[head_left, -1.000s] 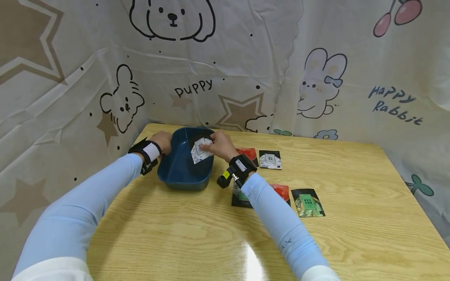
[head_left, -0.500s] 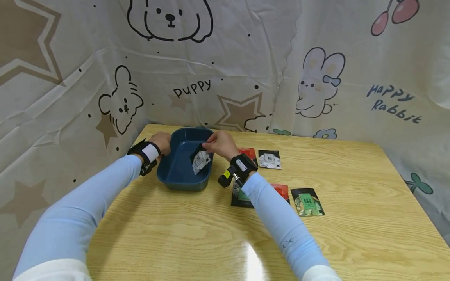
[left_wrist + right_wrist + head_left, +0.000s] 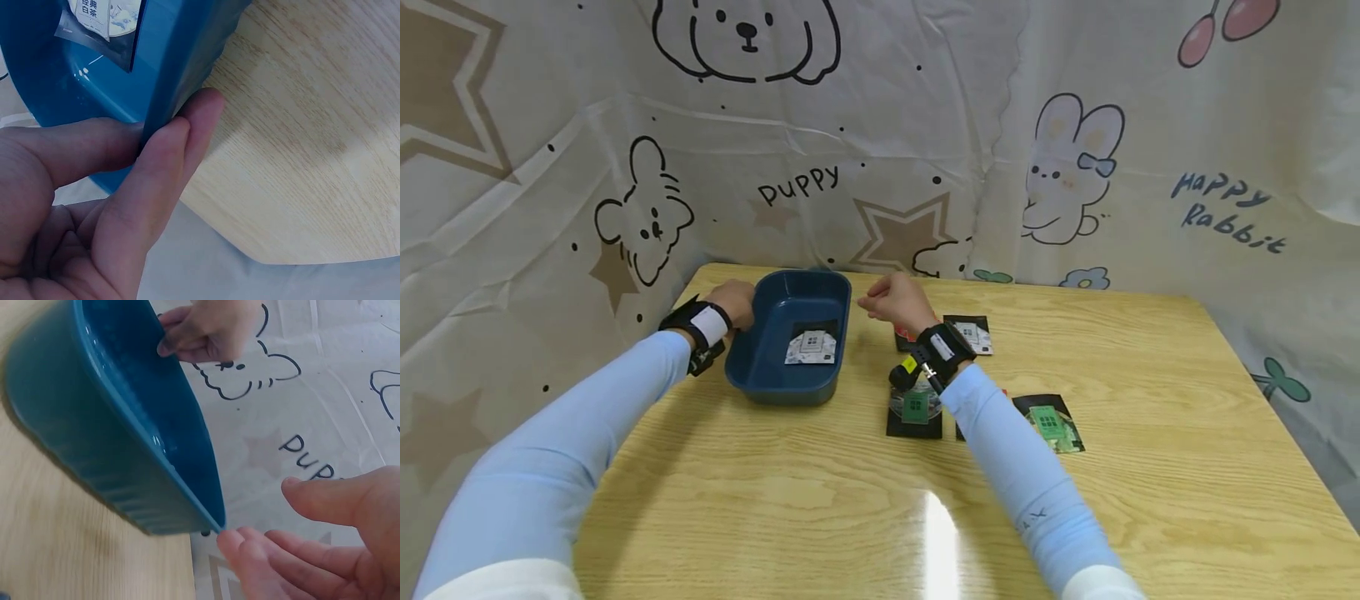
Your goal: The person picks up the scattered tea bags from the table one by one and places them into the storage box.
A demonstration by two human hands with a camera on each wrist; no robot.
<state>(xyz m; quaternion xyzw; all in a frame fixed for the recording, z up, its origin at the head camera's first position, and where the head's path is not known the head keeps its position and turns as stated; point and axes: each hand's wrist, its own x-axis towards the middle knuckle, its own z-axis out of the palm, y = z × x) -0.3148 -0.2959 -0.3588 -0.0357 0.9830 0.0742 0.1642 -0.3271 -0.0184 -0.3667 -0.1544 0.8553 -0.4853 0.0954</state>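
My left hand (image 3: 733,302) pinches the left rim of a dark blue plastic bin (image 3: 763,350), thumb inside and fingers outside in the left wrist view. Flat on the bin's floor lies a black-and-white tea packet (image 3: 812,342), its printed label facing up. To the right of the bin, above the table, is my right hand (image 3: 898,302). It holds nothing, and the right wrist view has its thumb (image 3: 325,500) spread apart from the fingers.
Right of the bin lie more packets: a green-labelled one (image 3: 915,408), another green one (image 3: 1049,423), and a black-and-white one (image 3: 976,333). A red packet (image 3: 904,335) is partly hidden by my right wrist, another by the forearm. A printed cloth (image 3: 820,142) hangs behind the table.
My right hand has let go of the black-and-white packet, which now lies in the bin. The hand has moved right, out over the table. My left hand keeps its hold on the rim.
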